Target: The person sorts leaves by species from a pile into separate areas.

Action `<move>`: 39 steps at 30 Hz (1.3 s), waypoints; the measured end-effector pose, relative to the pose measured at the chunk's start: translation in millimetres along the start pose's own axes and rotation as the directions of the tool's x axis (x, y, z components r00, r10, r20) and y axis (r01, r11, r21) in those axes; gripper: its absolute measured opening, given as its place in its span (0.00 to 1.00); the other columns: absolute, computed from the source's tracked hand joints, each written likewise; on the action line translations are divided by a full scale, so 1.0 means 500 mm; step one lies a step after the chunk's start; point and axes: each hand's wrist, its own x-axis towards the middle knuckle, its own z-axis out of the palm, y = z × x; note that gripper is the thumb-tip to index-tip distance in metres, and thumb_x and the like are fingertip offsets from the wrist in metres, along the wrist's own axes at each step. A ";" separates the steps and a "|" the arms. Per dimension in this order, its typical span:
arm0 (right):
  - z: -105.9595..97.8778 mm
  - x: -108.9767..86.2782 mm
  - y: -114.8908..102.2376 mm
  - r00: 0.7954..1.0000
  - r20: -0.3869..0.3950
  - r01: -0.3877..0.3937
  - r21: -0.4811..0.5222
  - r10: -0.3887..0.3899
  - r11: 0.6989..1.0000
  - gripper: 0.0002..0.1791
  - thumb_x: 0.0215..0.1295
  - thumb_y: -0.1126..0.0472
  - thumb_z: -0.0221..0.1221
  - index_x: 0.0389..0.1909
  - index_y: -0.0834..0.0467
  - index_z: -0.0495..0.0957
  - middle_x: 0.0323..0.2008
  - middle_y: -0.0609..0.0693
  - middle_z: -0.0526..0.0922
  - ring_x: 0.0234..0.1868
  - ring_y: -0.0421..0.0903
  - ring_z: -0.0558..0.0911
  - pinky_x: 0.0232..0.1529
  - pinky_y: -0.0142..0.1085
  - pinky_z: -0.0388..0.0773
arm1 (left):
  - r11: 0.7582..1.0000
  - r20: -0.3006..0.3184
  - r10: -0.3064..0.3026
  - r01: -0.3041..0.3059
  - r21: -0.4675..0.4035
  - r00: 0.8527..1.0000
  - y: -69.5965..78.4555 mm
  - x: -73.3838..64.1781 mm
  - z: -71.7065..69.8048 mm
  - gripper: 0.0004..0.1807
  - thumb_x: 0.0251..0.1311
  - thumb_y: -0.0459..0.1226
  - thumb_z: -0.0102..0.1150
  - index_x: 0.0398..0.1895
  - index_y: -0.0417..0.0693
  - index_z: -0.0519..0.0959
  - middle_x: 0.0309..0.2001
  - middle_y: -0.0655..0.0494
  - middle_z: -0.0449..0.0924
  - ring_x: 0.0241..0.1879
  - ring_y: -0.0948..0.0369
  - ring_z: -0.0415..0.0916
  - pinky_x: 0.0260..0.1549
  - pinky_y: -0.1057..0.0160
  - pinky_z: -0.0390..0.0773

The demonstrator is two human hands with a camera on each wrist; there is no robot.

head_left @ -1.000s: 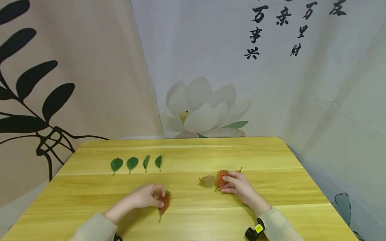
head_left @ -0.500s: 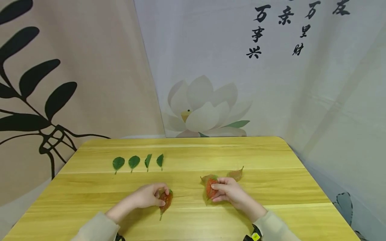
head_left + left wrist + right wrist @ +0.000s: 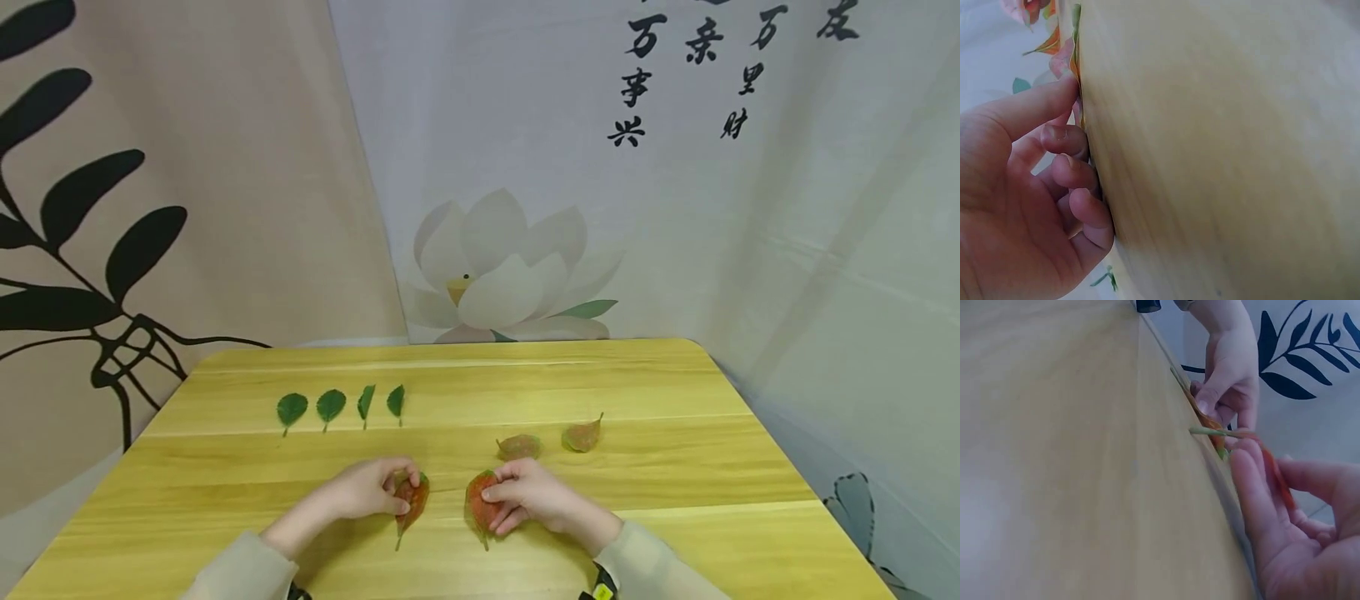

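Note:
My left hand [image 3: 372, 487] holds a reddish-brown leaf [image 3: 414, 502] low at the table surface, thumb and finger at its edge and the stem toward me. In the left wrist view this leaf [image 3: 1075, 59] shows edge-on beyond the thumb. Just to the right, my right hand [image 3: 536, 496] pinches a second red leaf [image 3: 477, 500] with a green rim, its stem also toward me. The right wrist view shows that leaf [image 3: 1277, 472] bent between thumb and fingers, and the left hand [image 3: 1232, 372] behind it. A gap separates the two leaves in the head view.
Behind the right hand two paler brownish leaves [image 3: 519, 447] lie apart on the wooden table [image 3: 675, 467]. Several small green leaves [image 3: 331, 406] lie in a row at the back left. A printed curtain [image 3: 675, 208] hangs behind the table's far edge.
My right hand has carried its red leaf left and toward me, off the spot between the paler leaves, to beside the other red leaf. The left hand has stayed in place with its leaf.

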 end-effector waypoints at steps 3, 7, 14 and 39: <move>0.010 0.013 0.000 1.000 -0.008 0.010 -0.051 -0.010 0.999 0.08 0.63 0.68 0.60 0.26 0.63 0.72 0.20 0.56 0.80 0.19 0.46 0.82 0.24 0.37 0.81 | 1.000 0.001 -0.004 0.004 0.003 1.000 0.000 0.001 0.000 0.13 0.55 0.35 0.69 0.40 0.58 0.76 0.21 0.59 0.66 0.21 0.63 0.62 0.19 0.65 0.62; 0.017 0.026 -0.006 1.000 -0.022 -0.010 -0.124 0.007 0.992 0.06 0.63 0.69 0.60 0.28 0.66 0.74 0.20 0.57 0.81 0.17 0.45 0.81 0.21 0.36 0.80 | 1.000 0.002 -0.012 0.012 -0.002 1.000 0.004 0.002 0.001 0.13 0.55 0.35 0.68 0.40 0.57 0.76 0.21 0.59 0.66 0.21 0.63 0.62 0.19 0.65 0.62; 0.017 0.037 -0.025 0.998 -0.060 -0.037 -0.448 0.012 0.893 0.13 0.61 0.66 0.64 0.19 0.62 0.73 0.11 0.53 0.77 0.09 0.43 0.77 0.12 0.36 0.76 | 1.000 -0.002 -0.004 0.004 0.003 1.000 0.009 0.007 0.003 0.13 0.55 0.35 0.69 0.40 0.56 0.76 0.21 0.60 0.66 0.21 0.64 0.62 0.19 0.66 0.62; 0.040 0.060 -0.037 0.997 -0.066 -0.069 -0.565 0.038 0.822 0.21 0.63 0.57 0.63 0.12 0.62 0.79 0.09 0.52 0.78 0.06 0.39 0.73 0.05 0.26 0.60 | 1.000 0.004 -0.010 0.010 0.000 1.000 0.008 0.001 -0.002 0.12 0.55 0.35 0.68 0.39 0.53 0.75 0.18 0.63 0.63 0.19 0.65 0.61 0.18 0.66 0.61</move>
